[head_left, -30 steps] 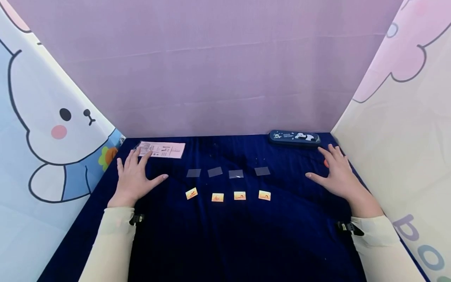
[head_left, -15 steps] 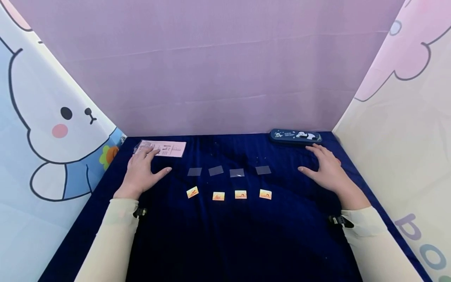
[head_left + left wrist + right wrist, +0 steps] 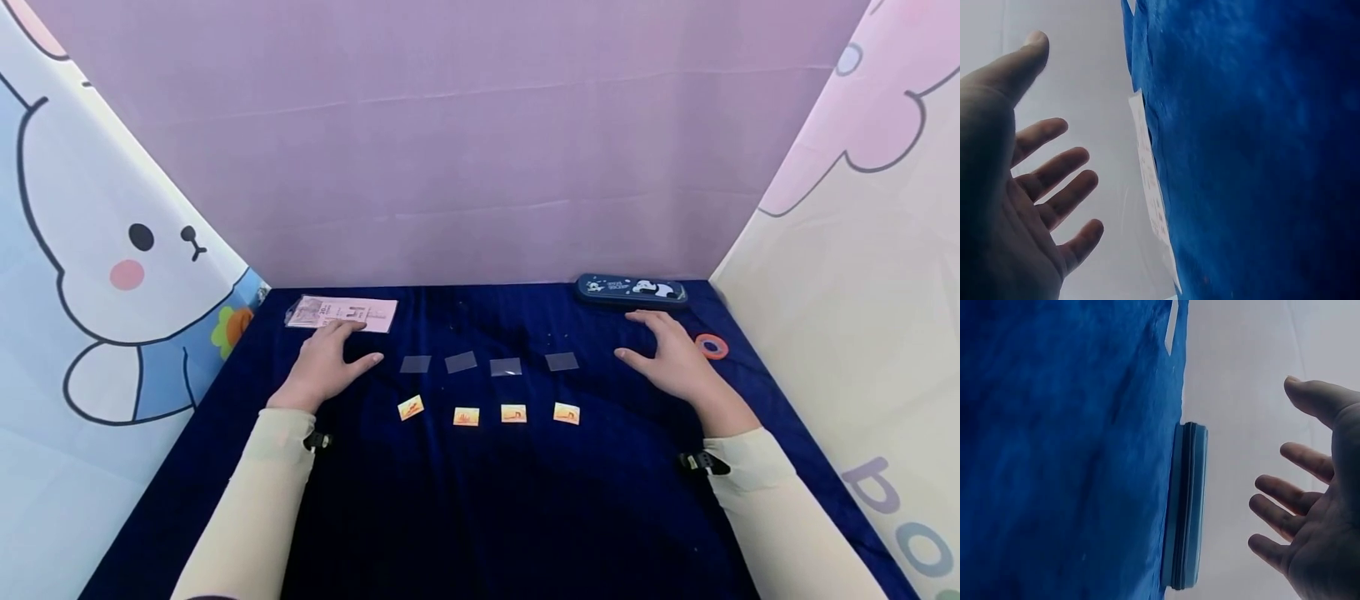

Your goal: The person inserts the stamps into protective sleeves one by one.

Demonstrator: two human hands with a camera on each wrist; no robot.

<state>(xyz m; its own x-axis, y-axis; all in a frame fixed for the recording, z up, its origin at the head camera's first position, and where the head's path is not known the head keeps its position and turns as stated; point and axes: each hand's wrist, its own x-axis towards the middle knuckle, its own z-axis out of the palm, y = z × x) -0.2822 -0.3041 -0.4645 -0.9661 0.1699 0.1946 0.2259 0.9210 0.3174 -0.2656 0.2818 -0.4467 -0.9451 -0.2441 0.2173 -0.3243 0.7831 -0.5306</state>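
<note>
A pink printed slip (image 3: 318, 312) lies just beyond the left hand (image 3: 321, 367). From the head camera the left fingertips cross the slip's near right edge; the left wrist view shows them apart from it, raised above the cloth. Beyond the right hand (image 3: 670, 358), past its fingertips and slightly inward, is a dark blue panda case (image 3: 632, 291), also untouched. Both grips are wide, thumbs well away from loosely bent fingers, and hold nothing.

Compared with half a second ago, the hands have come closer together. The left fingertips have slid from the slip's middle towards its right end. An orange ring (image 3: 723, 350), almost hidden behind the right hand then, now shows whole, just outside that hand.

Between the two grips runs a row of four clear sheets (image 3: 506, 367); nearer the person, a row of four small yellow-orange cards (image 3: 513, 413). Both rows keep their arrangement.

The dark blue cloth (image 3: 480, 500) spreads beneath both hands. Far ahead of them rises a lilac backdrop (image 3: 480, 150), with a rabbit-printed panel (image 3: 97, 200) outside the left hand and a pale panel (image 3: 885, 317) outside the right.
</note>
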